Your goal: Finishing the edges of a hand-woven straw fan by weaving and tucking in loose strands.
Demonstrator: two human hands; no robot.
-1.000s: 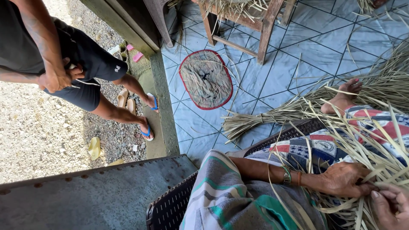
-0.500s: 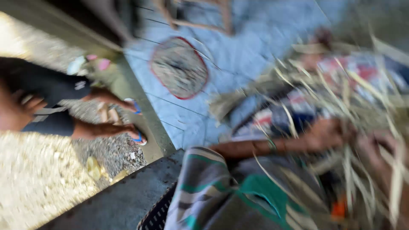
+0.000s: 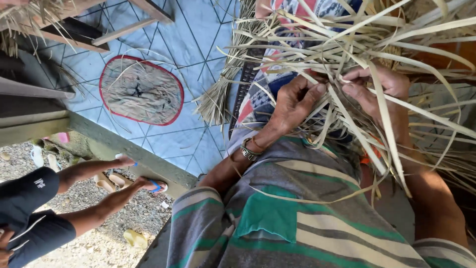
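Note:
My left hand (image 3: 296, 101) and my right hand (image 3: 379, 87) meet over my lap, fingers pinched on long pale dried palm-leaf strips (image 3: 347, 44) that cross and fan out in a loose weave. The left wrist wears a metal watch (image 3: 249, 150). The strips spread up and to the right over a patterned cloth (image 3: 258, 94) on my knees. A striped grey and green shirt (image 3: 277, 218) fills the lower middle of the view.
A bundle of dried leaves (image 3: 218, 99) lies on the blue tiled floor (image 3: 198, 34) beside an oval red-rimmed mat (image 3: 141, 90). A wooden stool (image 3: 94, 25) stands at top left. Another person's legs (image 3: 94, 198) in black shorts and sandals stand on gravel beyond the step edge (image 3: 129, 149).
The view has swung right and rotated, so my hands sit near the centre. Both hands have come together higher in the strips. The standing person is now at the lower left.

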